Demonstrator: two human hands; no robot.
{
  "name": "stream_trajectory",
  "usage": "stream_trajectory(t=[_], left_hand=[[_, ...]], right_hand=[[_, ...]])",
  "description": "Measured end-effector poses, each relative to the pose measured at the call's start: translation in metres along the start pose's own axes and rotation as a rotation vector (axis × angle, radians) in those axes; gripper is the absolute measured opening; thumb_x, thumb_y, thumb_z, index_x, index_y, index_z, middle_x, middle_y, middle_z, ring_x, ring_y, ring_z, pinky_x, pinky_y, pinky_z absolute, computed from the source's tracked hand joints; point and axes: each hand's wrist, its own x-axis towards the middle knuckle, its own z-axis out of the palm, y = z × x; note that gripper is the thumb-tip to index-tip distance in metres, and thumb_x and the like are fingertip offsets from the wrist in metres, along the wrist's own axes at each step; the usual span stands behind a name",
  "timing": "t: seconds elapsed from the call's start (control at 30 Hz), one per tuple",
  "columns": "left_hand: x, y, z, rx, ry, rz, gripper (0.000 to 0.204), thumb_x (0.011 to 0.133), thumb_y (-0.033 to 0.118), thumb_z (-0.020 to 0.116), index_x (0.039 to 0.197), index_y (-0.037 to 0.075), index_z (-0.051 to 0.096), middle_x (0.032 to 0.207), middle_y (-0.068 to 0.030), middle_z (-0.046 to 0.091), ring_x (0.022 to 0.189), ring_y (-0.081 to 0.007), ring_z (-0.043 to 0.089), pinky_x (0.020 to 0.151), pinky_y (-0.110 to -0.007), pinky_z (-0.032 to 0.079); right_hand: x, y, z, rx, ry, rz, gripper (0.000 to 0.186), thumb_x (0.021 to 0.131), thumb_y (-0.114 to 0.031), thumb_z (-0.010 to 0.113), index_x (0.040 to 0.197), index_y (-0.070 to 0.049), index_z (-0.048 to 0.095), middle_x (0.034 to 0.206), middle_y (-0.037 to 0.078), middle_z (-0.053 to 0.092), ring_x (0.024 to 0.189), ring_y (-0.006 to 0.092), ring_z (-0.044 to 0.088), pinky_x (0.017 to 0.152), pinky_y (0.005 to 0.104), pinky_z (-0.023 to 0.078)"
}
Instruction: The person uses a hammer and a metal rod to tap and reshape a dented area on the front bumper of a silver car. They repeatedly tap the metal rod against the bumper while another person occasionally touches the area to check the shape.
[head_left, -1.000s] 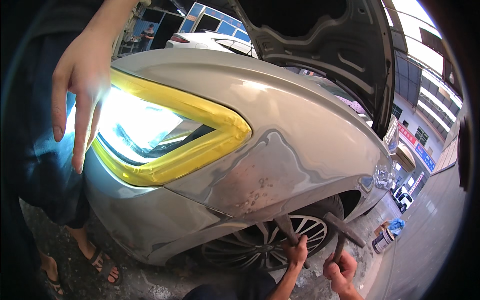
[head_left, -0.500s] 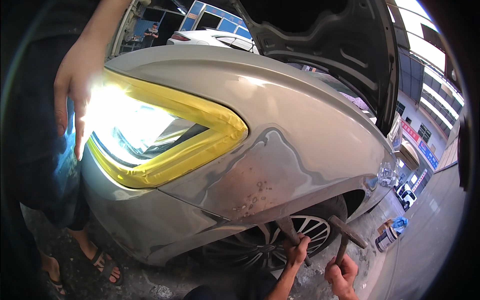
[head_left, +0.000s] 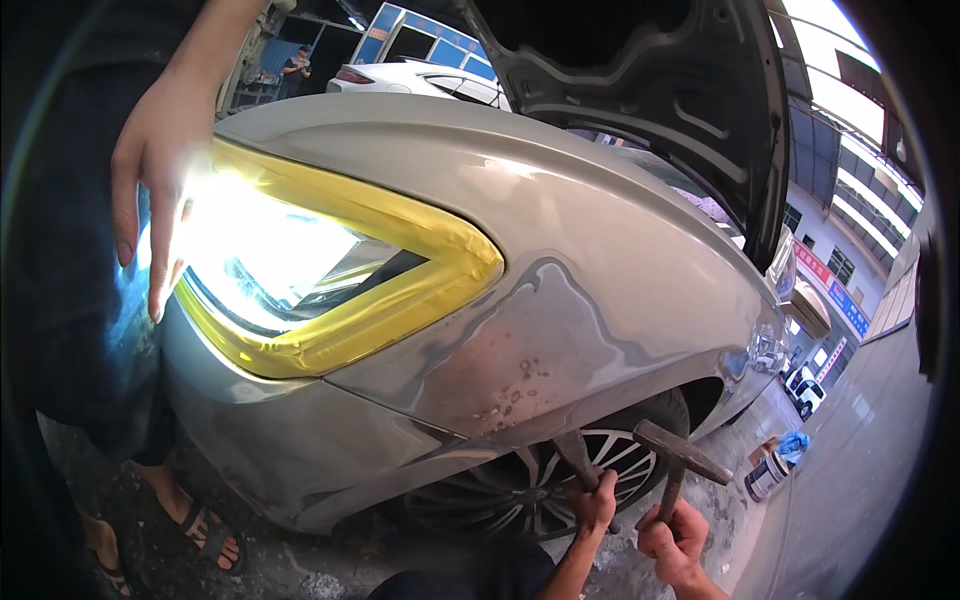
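Note:
My left hand (head_left: 594, 503) grips a dark metal bar (head_left: 575, 455), its wide upper end touching or just behind the fender's lower edge by the wheel arch. To its right, my right hand (head_left: 674, 541) is closed around the handle of a hammer (head_left: 684, 452). The hammer's head is raised in front of the tyre, apart from the bar. Above them, the silver fender (head_left: 600, 260) bears a sanded patch (head_left: 505, 360) with bare, reddish metal and small dark marks. The spoked wheel (head_left: 530, 495) sits behind my left hand.
A co-worker's hand (head_left: 155, 190) rests by the bright headlight (head_left: 270, 250), which is framed in yellow tape (head_left: 380, 330); their sandalled foot (head_left: 210, 530) stands at lower left. The hood (head_left: 650, 90) is raised. A paint can (head_left: 767, 477) stands on the right near a pale wall (head_left: 850, 480).
My right hand has moved a little left and up with the hammer, bringing its head nearer the bar. My left hand and the bar stay nearly in place. The view has shifted slightly.

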Motion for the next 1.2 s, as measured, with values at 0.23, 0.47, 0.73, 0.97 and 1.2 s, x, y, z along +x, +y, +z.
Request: stream_trajectory(t=[0.23, 0.47, 0.73, 0.97, 1.2], left_hand=[[0.003, -0.001, 0.000, -0.118, -0.082, -0.084, 0.032, 0.078, 0.005, 0.061, 0.055, 0.005, 0.038, 0.056, 0.0056, 0.036, 0.055, -0.0068, 0.035, 0.050, -0.032, 0.026], [0.006, -0.009, 0.002, -0.240, -0.118, -0.108, 0.034, 0.078, 0.003, 0.060, 0.054, 0.007, 0.036, 0.056, 0.0075, 0.034, 0.055, -0.0057, 0.033, 0.050, -0.031, 0.024], [0.006, -0.002, 0.001, -0.199, -0.178, -0.161, 0.034, 0.078, 0.001, 0.060, 0.054, 0.007, 0.036, 0.056, 0.0077, 0.033, 0.055, -0.0050, 0.033, 0.051, -0.030, 0.025], [0.006, -0.002, 0.002, -0.189, -0.160, -0.129, 0.032, 0.077, 0.000, 0.058, 0.055, 0.004, 0.036, 0.056, 0.0059, 0.034, 0.056, -0.0054, 0.034, 0.052, -0.031, 0.026], [0.007, 0.005, 0.004, -0.142, -0.128, -0.001, 0.029, 0.077, 0.003, 0.060, 0.055, 0.002, 0.040, 0.056, 0.0044, 0.036, 0.057, -0.0059, 0.036, 0.052, -0.031, 0.027]], right_hand=[[0.014, -0.027, 0.013, 0.005, -0.038, -0.022, 0.041, 0.098, -0.036, 0.062, 0.097, 0.006, 0.058, 0.062, 0.001, 0.052, 0.051, 0.0071, 0.046, 0.047, 0.0236, 0.035], [0.045, -0.069, 0.020, -0.371, -0.090, -0.256, 0.030, 0.097, -0.023, 0.057, 0.106, 0.005, 0.061, 0.067, 0.004, 0.057, 0.054, 0.0149, 0.054, 0.051, 0.0284, 0.042], [0.082, -0.097, 0.040, -0.724, 0.073, -0.483, 0.013, 0.098, -0.011, 0.053, 0.093, 0.001, 0.055, 0.061, 0.009, 0.054, 0.047, 0.0279, 0.052, 0.048, 0.0365, 0.040], [0.086, -0.089, 0.038, -0.795, 0.059, -0.471, 0.010, 0.083, 0.001, 0.061, 0.091, 0.002, 0.056, 0.071, 0.013, 0.063, 0.049, 0.0301, 0.060, 0.044, 0.0371, 0.045], [0.086, -0.095, 0.041, -0.876, 0.101, -0.547, 0.005, 0.081, 0.002, 0.062, 0.086, 0.002, 0.061, 0.068, 0.010, 0.059, 0.048, 0.0276, 0.057, 0.044, 0.0373, 0.043]])
